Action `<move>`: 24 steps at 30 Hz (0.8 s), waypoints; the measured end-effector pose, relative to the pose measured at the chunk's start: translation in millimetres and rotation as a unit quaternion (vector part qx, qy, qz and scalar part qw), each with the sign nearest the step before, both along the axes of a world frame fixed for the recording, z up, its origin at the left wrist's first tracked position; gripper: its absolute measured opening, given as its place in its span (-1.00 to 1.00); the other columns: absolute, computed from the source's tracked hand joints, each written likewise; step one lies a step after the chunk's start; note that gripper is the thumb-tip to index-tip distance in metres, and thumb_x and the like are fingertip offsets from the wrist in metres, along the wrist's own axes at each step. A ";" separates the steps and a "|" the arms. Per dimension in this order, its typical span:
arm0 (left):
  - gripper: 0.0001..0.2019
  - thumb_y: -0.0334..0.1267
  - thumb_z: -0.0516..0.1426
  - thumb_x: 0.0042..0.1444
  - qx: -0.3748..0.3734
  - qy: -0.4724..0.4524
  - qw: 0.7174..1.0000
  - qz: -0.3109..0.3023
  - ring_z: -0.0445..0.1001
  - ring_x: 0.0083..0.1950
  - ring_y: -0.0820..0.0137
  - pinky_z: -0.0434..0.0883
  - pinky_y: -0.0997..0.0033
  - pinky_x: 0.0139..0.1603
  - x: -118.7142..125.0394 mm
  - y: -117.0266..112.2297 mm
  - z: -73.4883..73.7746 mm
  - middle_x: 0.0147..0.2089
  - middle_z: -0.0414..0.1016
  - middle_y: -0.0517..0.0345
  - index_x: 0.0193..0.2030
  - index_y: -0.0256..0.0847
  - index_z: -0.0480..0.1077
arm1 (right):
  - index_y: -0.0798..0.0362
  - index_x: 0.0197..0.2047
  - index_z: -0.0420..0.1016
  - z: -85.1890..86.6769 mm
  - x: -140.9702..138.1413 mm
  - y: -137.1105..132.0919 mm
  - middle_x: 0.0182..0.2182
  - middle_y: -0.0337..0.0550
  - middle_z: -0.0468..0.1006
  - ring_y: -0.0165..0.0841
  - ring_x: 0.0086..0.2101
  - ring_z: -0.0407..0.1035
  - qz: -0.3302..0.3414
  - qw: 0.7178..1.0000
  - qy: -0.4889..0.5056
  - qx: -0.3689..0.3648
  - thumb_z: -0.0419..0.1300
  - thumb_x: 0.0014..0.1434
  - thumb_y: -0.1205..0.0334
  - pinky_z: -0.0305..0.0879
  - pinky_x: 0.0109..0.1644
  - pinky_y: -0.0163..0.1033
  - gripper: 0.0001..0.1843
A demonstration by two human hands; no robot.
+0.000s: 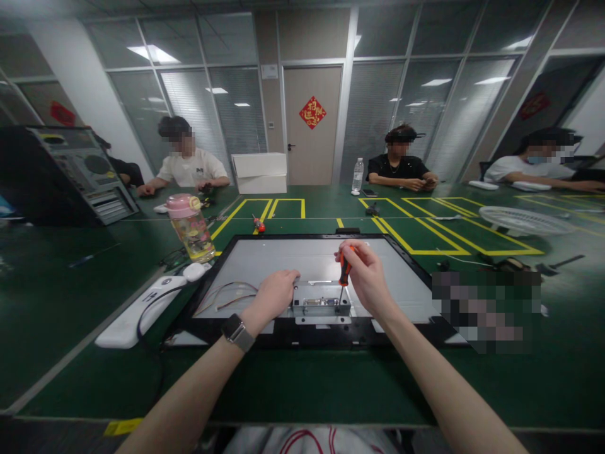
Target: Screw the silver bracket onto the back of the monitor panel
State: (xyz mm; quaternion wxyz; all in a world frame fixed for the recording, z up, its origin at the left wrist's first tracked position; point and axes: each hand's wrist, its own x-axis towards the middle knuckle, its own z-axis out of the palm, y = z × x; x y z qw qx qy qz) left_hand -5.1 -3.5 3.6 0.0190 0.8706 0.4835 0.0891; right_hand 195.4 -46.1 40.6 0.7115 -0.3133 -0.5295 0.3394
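A flat display panel (pixel 246 253) with a black frame lies back side up on the green table in front of me. Near its front edge sits a metal bracket (pixel 299 309) with a row of ports. My left hand (pixel 274 295) is closed at the bracket's left end, its fingertips partly hidden. With my right hand (pixel 362 261) I grip a red and black screwdriver (pixel 346 270), held nearly upright. The screwdriver's tip meets the bracket's right end; any screw under it is too small to make out. Thin loose wires (pixel 231 296) lie on the panel at left.
Left of the panel are a white power strip (pixel 142 312) and a pink-lidded bottle (pixel 191 230). A computer case (pixel 70 173) stands farther left. A white oval frame (pixel 524 221) lies right, and a white box (pixel 259 173) stands behind. Several people sit across the table.
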 end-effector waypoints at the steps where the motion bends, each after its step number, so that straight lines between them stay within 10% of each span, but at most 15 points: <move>1: -0.62 -0.48 -0.09 0.25 -0.001 -0.001 1.000 0.000 0.48 0.08 0.25 0.36 0.27 0.12 0.1 -0.1 0.2 0.02 0.54 -0.07 0.11 -0.25 0.37 | -0.04 -0.25 0.52 0.0 0.0 -0.1 -0.43 -0.26 0.47 -0.39 -0.41 0.38 0.009 1.000 -0.003 -0.001 0.25 0.17 0.05 0.33 -0.30 -0.25 -0.83; 24: -0.64 -0.48 -0.09 0.25 -0.001 0.002 1.000 0.001 0.48 0.08 0.26 0.35 0.27 0.12 0.7 -0.1 -0.5 0.02 0.54 -0.08 0.10 -0.24 0.37 | -0.02 -0.35 0.51 -0.9 2.0 0.3 -0.41 -0.20 0.47 -0.35 -0.37 0.38 -0.044 0.998 -0.036 0.021 0.20 0.21 0.02 0.35 -0.28 -0.23 -0.77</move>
